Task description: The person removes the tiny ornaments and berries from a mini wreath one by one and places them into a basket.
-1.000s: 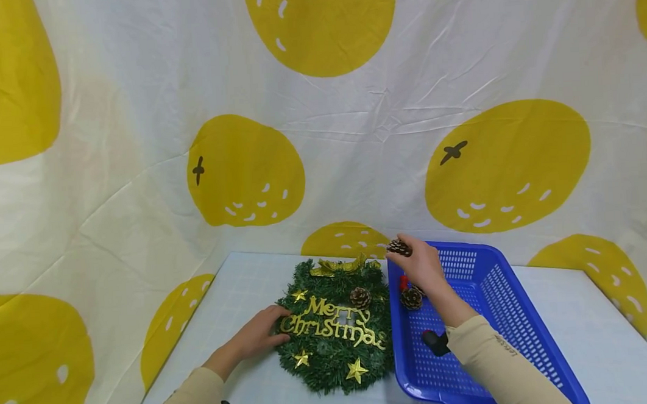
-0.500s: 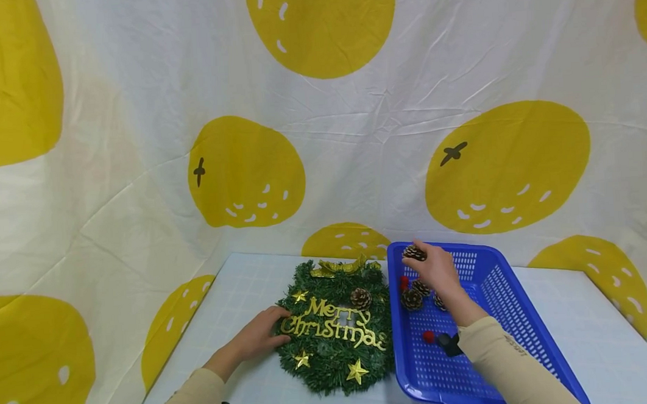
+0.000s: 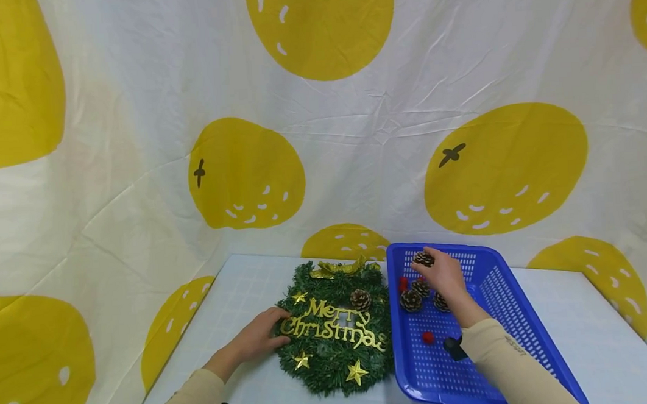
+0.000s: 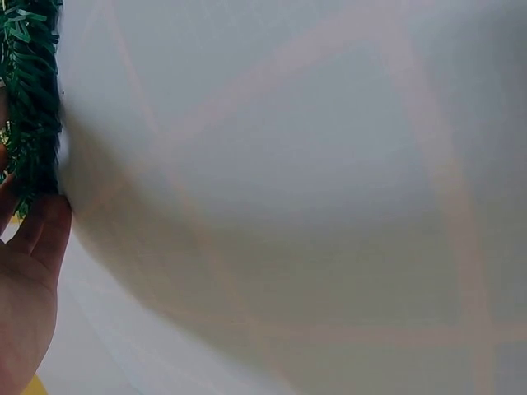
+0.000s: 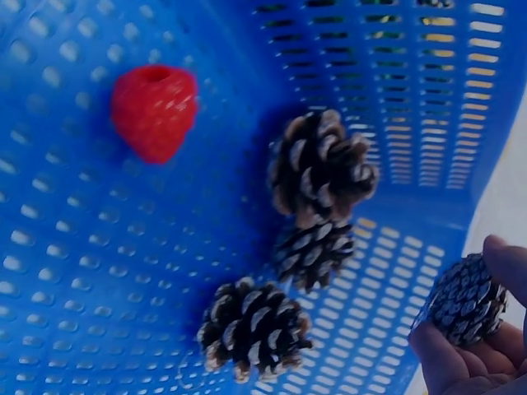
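A green Christmas wreath (image 3: pixel 332 365) with gold "Merry Christmas" lettering, gold stars and a pine cone (image 3: pixel 361 299) lies flat on the table. My left hand (image 3: pixel 259 332) grips the wreath's left edge, fingers and thumb in the greenery; the left wrist view shows this edge close up. Over the far left part of a blue plastic basket (image 3: pixel 400 369), my right hand (image 3: pixel 441 273) pinches a pine cone (image 5: pixel 469 300) between thumb and fingers. Below it in the basket sit three more pine cones (image 5: pixel 255 329) and a red raspberry-like piece (image 5: pixel 156 111).
Directly right of the wreath stands the basket, its perforated walls rising around the pieces. Another red piece (image 3: pixel 403 284) lies by its left wall. A white curtain (image 3: pixel 355 170) with yellow fruit prints hangs behind the pale checked table (image 3: pixel 256 388).
My right hand has moved right and slightly down with the pine cone, from beside the basket's far left corner to over its inside. The left hand and the wreath have stayed put.
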A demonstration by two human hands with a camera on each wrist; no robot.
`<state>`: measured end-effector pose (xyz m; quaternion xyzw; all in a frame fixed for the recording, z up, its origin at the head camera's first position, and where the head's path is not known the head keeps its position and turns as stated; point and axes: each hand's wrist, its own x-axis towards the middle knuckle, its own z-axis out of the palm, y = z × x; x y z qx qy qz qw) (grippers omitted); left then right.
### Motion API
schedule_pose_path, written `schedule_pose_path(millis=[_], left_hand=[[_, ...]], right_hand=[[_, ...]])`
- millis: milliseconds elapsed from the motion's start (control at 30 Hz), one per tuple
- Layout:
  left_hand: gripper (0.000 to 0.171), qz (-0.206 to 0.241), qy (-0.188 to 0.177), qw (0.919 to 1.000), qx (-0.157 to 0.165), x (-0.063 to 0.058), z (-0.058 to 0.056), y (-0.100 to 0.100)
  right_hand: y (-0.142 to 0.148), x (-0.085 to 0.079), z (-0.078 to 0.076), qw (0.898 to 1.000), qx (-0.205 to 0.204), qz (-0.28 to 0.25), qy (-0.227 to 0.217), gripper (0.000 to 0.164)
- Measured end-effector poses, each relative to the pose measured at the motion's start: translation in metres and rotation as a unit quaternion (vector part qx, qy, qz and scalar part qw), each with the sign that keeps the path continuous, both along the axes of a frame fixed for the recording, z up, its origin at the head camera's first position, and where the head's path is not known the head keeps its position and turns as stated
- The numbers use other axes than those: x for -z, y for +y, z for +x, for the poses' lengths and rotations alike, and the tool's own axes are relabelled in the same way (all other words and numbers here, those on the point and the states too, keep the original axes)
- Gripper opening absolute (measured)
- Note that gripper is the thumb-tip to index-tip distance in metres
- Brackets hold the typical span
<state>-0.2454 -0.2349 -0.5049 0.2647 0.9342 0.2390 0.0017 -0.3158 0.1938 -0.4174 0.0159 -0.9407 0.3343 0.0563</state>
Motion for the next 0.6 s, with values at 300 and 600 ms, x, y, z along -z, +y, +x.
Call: schedule_pose_path(millis=[300,600], left_hand=[[0.050,-0.007,0.002,1.0000,0.000,0.001,-0.001,-0.001],[0.050,-0.008,0.005,1.0000,0.002,0.002,0.000,-0.001]], right_hand=[[0.008,0.011,-0.003,0.999,0.000,0.033,0.016,0.062],[0.011,0.019,-0.003,0.998,-0.008,0.061,0.019,0.059]])
